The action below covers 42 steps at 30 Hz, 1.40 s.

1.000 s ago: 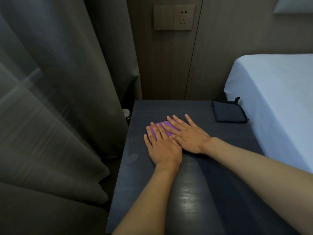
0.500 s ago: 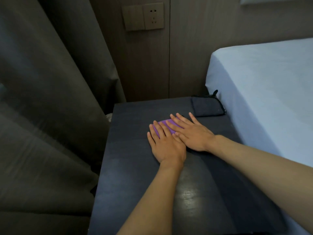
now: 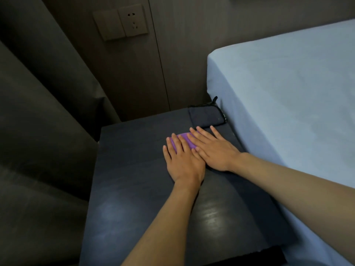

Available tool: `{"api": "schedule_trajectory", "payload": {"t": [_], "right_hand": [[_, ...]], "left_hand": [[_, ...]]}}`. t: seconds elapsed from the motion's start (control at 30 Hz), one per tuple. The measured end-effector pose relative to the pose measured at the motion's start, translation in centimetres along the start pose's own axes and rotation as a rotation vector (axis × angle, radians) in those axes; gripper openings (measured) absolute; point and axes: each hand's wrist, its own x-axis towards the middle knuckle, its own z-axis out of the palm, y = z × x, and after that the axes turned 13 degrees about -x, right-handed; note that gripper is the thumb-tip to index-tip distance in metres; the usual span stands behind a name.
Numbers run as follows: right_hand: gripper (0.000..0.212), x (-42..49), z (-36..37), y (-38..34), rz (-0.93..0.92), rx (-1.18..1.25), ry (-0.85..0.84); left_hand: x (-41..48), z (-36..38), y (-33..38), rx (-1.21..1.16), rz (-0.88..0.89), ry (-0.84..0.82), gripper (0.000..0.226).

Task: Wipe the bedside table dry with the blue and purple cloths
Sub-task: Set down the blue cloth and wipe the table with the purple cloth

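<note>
Left hand [image 3: 184, 162] and right hand [image 3: 216, 150] lie flat, fingers spread, the right overlapping the left.

The two flat bare hands are covering most of the small purple cloth [image 3: 184, 140]; only its far part is showing between the fingers. The near edge of the dark bedside tabletop [image 3: 134, 189] is running out of the picture. The pale blue bed [image 3: 288, 102] is being cut by the right edge.

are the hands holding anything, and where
Not gripped: left hand and right hand lie flat, pressing the purple cloth onto the bedside table.
</note>
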Motion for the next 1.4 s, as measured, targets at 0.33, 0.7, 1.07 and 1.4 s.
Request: {"api": "schedule_trajectory", "payload": {"t": [0.33,0.7,1.07,1.4], "right_hand": [[0.057,-3.0,1.0,1.8,0.197,0.044,0.029],[0.059,-4.9,0.5,-0.4,0.46,0.011,-0.041],[0.062,-6.2,0.0,-5.9,0.796,0.108,-0.05],[0.066,-5.4,-1.0,-10.2,0.906,0.18,-0.099]], "left_hand": [[0.0,1.2,2.7,0.088,0.194,-0.009,0.061],[1.4,0.3,2.4,0.127,0.433,-0.183,0.062],[1.9,-0.7,0.6,0.173,0.693,-0.294,0.061],[2.1,-2.2,-2.7,0.216,0.817,-0.341,0.061]]}}
